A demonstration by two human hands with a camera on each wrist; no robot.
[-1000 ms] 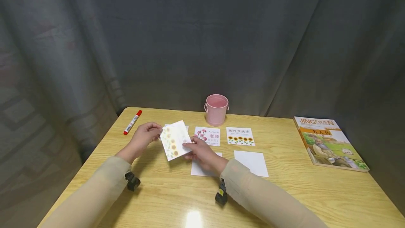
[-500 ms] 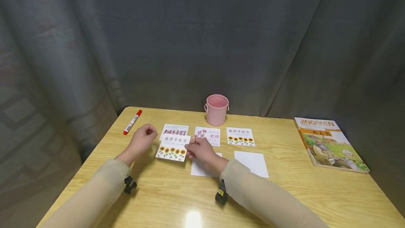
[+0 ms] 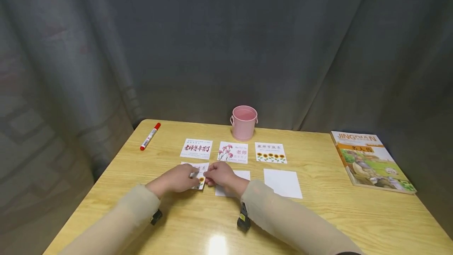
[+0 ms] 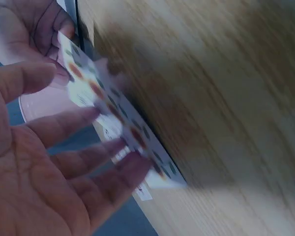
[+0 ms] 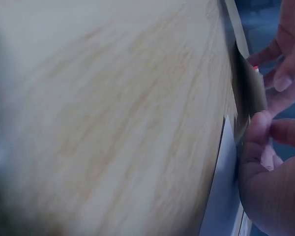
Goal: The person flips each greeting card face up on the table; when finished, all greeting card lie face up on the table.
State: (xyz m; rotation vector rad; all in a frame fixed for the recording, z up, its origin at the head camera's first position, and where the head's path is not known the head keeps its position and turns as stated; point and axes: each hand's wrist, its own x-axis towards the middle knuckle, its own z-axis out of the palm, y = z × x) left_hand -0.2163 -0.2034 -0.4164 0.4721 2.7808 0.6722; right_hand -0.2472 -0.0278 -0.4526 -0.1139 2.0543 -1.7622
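Note:
A small white greeting card [image 3: 201,173] with a row of sunflowers is in front of me, left of the middle. My right hand [image 3: 221,174] pinches its right edge between thumb and fingers. From the left, my left hand [image 3: 176,179] reaches over the card and covers much of it. In the left wrist view the left fingers [image 4: 71,123] are stretched out and touch the card [image 4: 96,88], with the thumb apart from it. The right wrist view shows the pinched card [image 5: 255,88] edge-on and tilted up from the table.
Behind lie a card with red writing [image 3: 196,149], a pink carnation card [image 3: 232,153] and another sunflower card [image 3: 270,153]. Blank white cards [image 3: 282,183] lie to the right. Further off are a pink bucket [image 3: 244,123], a red marker [image 3: 150,137] and a book [image 3: 373,162].
The sunflower card has turned so its picture stands upright, then come nearer and lower, uncovering the red-writing card. My left hand left its edge and has moved right, back onto the card.

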